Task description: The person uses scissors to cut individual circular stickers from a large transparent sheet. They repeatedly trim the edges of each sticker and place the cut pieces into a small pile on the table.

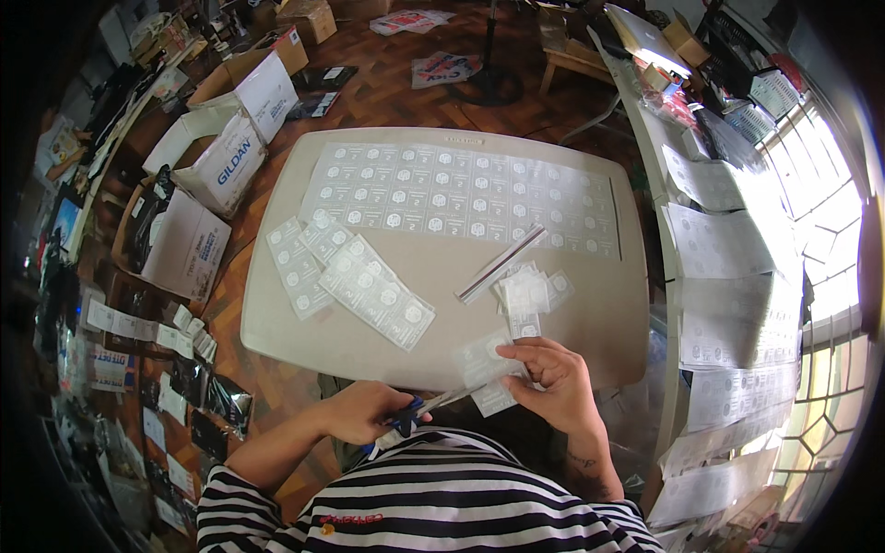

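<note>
My left hand (366, 413) is closed around the blue handles of a pair of scissors (442, 399), low before my striped shirt. Their blades lie against a translucent printed sheet piece (484, 356). My right hand (553, 377) pinches that piece between thumb and fingers at the table's near edge. A small heap of cut pieces (529, 290) lies just beyond my right hand, beside a clear plastic ruler (501, 264) set aslant. Printed strips (377, 290) overlap on the left half of the table. A large uncut printed sheet (456, 190) spreads across the far side.
The pale table (290, 339) has rounded corners. Open cardboard boxes (221, 162) stand on the floor at left, near black plastic packages (214, 401). At right, a long table holds more printed sheets (719, 242) beside a barred window. A stand's base (487, 86) is beyond the table.
</note>
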`<move>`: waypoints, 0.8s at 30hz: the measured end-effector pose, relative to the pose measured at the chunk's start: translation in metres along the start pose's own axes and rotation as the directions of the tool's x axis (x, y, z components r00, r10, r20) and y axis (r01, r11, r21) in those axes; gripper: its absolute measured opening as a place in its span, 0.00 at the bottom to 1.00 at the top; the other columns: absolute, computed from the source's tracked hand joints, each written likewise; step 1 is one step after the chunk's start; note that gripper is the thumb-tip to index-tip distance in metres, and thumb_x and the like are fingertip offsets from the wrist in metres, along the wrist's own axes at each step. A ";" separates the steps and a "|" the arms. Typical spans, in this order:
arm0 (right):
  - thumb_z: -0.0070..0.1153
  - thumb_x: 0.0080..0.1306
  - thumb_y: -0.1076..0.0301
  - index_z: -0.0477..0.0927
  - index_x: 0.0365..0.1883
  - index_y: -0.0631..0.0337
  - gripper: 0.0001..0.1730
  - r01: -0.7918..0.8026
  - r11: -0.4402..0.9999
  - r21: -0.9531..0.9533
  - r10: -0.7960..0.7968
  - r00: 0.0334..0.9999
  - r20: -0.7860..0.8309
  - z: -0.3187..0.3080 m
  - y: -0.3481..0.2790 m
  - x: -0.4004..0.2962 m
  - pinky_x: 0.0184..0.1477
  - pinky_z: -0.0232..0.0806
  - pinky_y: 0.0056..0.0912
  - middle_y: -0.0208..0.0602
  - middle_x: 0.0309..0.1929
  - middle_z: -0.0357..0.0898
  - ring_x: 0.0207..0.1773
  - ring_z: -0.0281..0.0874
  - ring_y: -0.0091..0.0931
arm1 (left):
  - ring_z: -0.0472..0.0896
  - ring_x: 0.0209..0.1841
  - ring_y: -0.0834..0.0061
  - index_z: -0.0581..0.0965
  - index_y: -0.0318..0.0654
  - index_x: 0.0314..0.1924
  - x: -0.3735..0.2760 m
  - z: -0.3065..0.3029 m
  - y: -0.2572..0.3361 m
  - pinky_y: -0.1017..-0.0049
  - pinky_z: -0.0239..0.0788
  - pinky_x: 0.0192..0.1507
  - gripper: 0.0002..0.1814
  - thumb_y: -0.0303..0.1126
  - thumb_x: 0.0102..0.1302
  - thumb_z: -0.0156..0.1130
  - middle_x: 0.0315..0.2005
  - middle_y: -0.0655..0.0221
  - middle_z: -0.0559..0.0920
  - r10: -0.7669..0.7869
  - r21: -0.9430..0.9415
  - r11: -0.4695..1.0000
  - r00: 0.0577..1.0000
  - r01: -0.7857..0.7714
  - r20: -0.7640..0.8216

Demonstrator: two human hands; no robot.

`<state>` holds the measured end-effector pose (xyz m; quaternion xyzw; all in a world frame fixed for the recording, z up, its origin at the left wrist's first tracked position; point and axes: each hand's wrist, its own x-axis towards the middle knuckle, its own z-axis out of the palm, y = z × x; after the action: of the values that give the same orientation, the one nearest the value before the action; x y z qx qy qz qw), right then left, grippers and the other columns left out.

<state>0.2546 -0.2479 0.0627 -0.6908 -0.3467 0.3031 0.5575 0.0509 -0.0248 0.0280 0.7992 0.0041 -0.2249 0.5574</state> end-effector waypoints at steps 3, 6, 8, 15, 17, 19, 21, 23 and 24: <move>0.63 0.56 0.83 0.84 0.50 0.63 0.21 0.004 1.000 -0.014 -0.004 1.000 0.001 0.000 -0.004 0.000 0.31 0.62 0.16 0.31 0.43 0.81 0.28 0.62 0.14 | 0.85 0.36 0.68 0.82 0.40 0.53 0.001 -0.001 0.003 0.74 0.71 0.43 0.22 0.24 0.56 0.59 0.33 0.65 0.87 0.007 0.008 1.000 1.000 -0.007 -0.016; 0.63 0.56 0.86 0.84 0.50 0.66 0.21 0.003 1.000 -0.015 -0.003 1.000 0.002 -0.001 -0.006 -0.001 0.31 0.60 0.15 0.31 0.45 0.80 0.30 0.62 0.12 | 0.81 0.37 0.50 0.82 0.48 0.54 0.001 -0.001 0.009 0.63 0.70 0.40 0.23 0.26 0.56 0.60 0.35 0.54 0.83 -0.007 0.001 1.000 0.999 0.007 -0.033; 0.61 0.56 0.90 0.83 0.49 0.70 0.21 0.001 1.000 -0.022 0.000 1.000 0.024 -0.003 -0.008 -0.001 0.31 0.57 0.14 0.32 0.47 0.77 0.34 0.63 0.10 | 0.81 0.36 0.51 0.81 0.50 0.55 0.000 0.001 0.003 0.63 0.70 0.40 0.23 0.28 0.57 0.61 0.34 0.54 0.83 -0.011 0.020 1.000 0.999 0.012 -0.042; 0.64 0.56 0.85 0.84 0.49 0.65 0.21 0.040 0.999 -0.037 -0.040 0.999 0.003 -0.002 -0.003 -0.002 0.30 0.60 0.15 0.31 0.44 0.80 0.29 0.62 0.12 | 0.79 0.28 0.54 0.82 0.52 0.56 0.000 0.001 -0.001 0.65 0.68 0.33 0.23 0.29 0.58 0.62 0.26 0.55 0.81 0.023 -0.014 1.000 0.998 -0.023 -0.054; 0.64 0.55 0.88 0.84 0.48 0.69 0.21 0.065 0.995 -0.071 -0.061 0.996 0.060 0.001 -0.011 -0.002 0.29 0.56 0.15 0.30 0.44 0.78 0.30 0.62 0.11 | 0.77 0.24 0.55 0.82 0.53 0.55 0.003 -0.003 0.010 0.66 0.66 0.31 0.23 0.29 0.58 0.63 0.23 0.56 0.80 -0.012 0.032 0.999 1.000 0.013 -0.028; 0.64 0.55 0.87 0.84 0.48 0.68 0.21 0.061 0.996 -0.061 -0.060 0.998 0.029 0.002 -0.011 -0.003 0.28 0.56 0.15 0.30 0.43 0.79 0.29 0.62 0.11 | 0.75 0.22 0.56 0.82 0.53 0.56 0.005 -0.002 0.010 0.67 0.65 0.29 0.23 0.30 0.58 0.63 0.20 0.57 0.78 -0.007 0.010 1.000 0.999 0.008 -0.031; 0.65 0.55 0.85 0.85 0.49 0.66 0.21 0.056 0.996 -0.064 -0.055 0.998 0.020 0.001 -0.011 -0.004 0.29 0.59 0.15 0.31 0.43 0.80 0.29 0.63 0.12 | 0.73 0.20 0.58 0.82 0.53 0.56 0.006 0.005 -0.003 0.67 0.64 0.28 0.24 0.30 0.58 0.64 0.18 0.58 0.77 0.036 -0.082 0.996 0.997 -0.041 -0.062; 0.64 0.57 0.82 0.85 0.50 0.62 0.21 0.049 0.996 -0.080 -0.047 0.998 0.035 -0.002 -0.013 -0.005 0.31 0.64 0.16 0.34 0.45 0.81 0.29 0.65 0.13 | 0.72 0.19 0.59 0.82 0.53 0.56 0.006 0.007 -0.007 0.68 0.63 0.28 0.24 0.29 0.58 0.63 0.18 0.58 0.76 0.041 -0.094 0.994 0.998 -0.046 -0.057; 0.64 0.57 0.82 0.85 0.50 0.62 0.21 0.048 0.995 -0.082 -0.045 0.998 0.031 -0.003 -0.012 -0.005 0.31 0.64 0.16 0.34 0.45 0.81 0.29 0.65 0.13 | 0.71 0.19 0.60 0.82 0.53 0.56 0.007 0.007 -0.008 0.68 0.63 0.28 0.24 0.29 0.57 0.63 0.18 0.58 0.76 0.044 -0.100 0.994 0.998 -0.049 -0.053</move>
<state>0.2522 -0.2518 0.0752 -0.7005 -0.3831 0.2855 0.5301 0.0524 -0.0296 0.0163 0.7753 0.0109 -0.1909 0.6019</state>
